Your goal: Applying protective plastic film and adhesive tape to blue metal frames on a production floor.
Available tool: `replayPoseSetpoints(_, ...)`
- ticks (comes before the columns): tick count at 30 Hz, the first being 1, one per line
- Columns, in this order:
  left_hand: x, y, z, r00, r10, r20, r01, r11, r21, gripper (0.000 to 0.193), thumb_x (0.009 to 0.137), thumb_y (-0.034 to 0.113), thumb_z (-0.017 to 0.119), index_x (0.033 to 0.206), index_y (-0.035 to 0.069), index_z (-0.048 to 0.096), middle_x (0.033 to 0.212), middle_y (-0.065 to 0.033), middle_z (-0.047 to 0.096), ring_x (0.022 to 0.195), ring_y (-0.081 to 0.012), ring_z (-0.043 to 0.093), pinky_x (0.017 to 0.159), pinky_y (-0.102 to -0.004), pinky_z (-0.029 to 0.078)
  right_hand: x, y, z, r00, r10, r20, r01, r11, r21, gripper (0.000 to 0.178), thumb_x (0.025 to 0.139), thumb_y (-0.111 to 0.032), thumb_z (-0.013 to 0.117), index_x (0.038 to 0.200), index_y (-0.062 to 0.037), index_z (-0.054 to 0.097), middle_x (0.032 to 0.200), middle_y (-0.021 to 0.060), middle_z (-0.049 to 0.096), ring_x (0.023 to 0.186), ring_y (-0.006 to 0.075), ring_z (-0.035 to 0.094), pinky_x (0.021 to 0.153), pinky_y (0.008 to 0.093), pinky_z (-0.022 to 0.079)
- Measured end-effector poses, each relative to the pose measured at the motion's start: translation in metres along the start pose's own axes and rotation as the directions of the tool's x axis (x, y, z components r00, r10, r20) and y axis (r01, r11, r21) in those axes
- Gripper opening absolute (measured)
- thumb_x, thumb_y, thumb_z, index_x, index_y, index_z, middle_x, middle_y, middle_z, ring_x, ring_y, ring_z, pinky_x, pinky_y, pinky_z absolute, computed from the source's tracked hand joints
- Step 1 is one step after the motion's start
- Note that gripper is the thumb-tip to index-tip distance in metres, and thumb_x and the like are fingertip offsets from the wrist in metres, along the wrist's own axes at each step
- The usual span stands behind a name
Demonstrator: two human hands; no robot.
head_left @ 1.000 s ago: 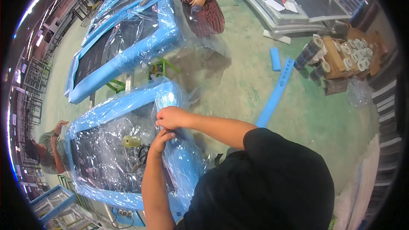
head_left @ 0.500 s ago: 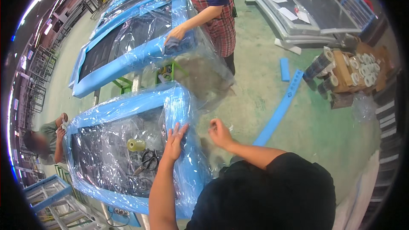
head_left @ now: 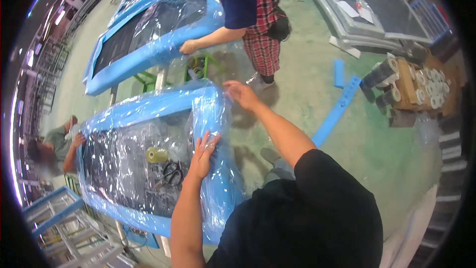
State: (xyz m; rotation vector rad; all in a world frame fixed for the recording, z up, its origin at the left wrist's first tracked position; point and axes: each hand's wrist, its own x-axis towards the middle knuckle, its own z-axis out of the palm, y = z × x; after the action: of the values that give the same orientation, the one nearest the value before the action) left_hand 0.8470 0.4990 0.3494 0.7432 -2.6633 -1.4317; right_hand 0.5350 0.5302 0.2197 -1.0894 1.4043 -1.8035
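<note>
A large framed panel wrapped in clear plastic film (head_left: 124,168) lies in front of me, with blue foam strips (head_left: 208,114) along its edges. My left hand (head_left: 202,158) rests flat on the right-hand foam strip, fingers spread over the film. Close to the panel's far right corner, my right hand (head_left: 240,94) reaches out with its fingers extended and apart; whether it touches the loose film there is hard to see. On the film lie a roll of yellowish tape (head_left: 157,155) and black-handled scissors (head_left: 171,174).
A co-worker in a checked apron (head_left: 260,39) stands at a second blue-edged panel (head_left: 148,67) beyond. Another person (head_left: 54,154) is at the left end of my panel. A box of rolls (head_left: 421,87), a blue strip (head_left: 337,111) and stacked panels (head_left: 367,12) are at right.
My right hand has moved forward and left to the panel's far corner, its arm stretching out. My left hand stays on the strip. The co-worker in the apron has shifted nearer, hand along their panel's edge.
</note>
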Motion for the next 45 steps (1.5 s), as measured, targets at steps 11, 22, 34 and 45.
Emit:
replayPoseSetpoints(11,-0.010,-0.014,0.002,1.000,0.023,-0.014,-0.025,0.988,-0.153,0.058,0.101,0.029,0.035,0.146,0.006,0.063,0.159,-0.0083,0.054,0.162,-0.0307,0.022,0.130,-0.0509,-0.003,0.064,-0.039,0.052,0.879,-0.341,0.334,0.464,0.775,-0.430,0.026,0.107,-0.027,0.060,0.097,-0.0052,0.070,0.142,0.0166,0.061,0.130,0.0304,0.057,0.112,0.0435,0.042)
replayPoseSetpoints(22,-0.022,-0.009,0.002,0.941,-0.205,-0.271,0.015,0.821,-0.571,0.046,0.104,0.022,0.058,0.143,-0.001,0.062,0.140,-0.0173,0.068,0.148,-0.0264,0.046,0.129,-0.0445,0.019,0.094,-0.021,0.070,0.888,-0.192,0.418,0.393,0.789,-0.473,0.033,0.104,-0.034,0.064,0.102,-0.0025,0.072,0.129,0.0150,0.068,0.116,0.0316,0.065,0.101,0.0390,0.051)
replayPoseSetpoints(34,-0.180,0.067,0.050,0.861,-0.496,-0.114,0.468,0.860,-0.206,0.020,0.095,0.021,0.076,0.103,0.003,0.079,0.090,-0.0147,0.077,0.077,-0.0243,0.075,0.072,-0.0348,0.058,0.092,-0.017,0.068,0.923,-0.110,0.370,0.295,0.819,-0.493,0.036,0.106,-0.036,0.063,0.118,-0.0038,0.073,0.123,0.0100,0.070,0.112,0.0243,0.066,0.099,0.0340,0.050)
replayPoseSetpoints(45,-0.112,0.079,0.086,0.899,-0.330,0.288,0.171,0.870,0.463,0.027,0.086,0.030,0.079,0.089,0.003,0.075,0.096,-0.0194,0.072,0.102,-0.0375,0.071,0.089,-0.0498,0.057,0.088,-0.017,0.074,0.939,-0.063,0.338,0.236,0.834,-0.499,0.040,0.105,-0.044,0.059,0.122,-0.0108,0.075,0.128,0.0123,0.069,0.120,0.0297,0.064,0.105,0.0393,0.050)
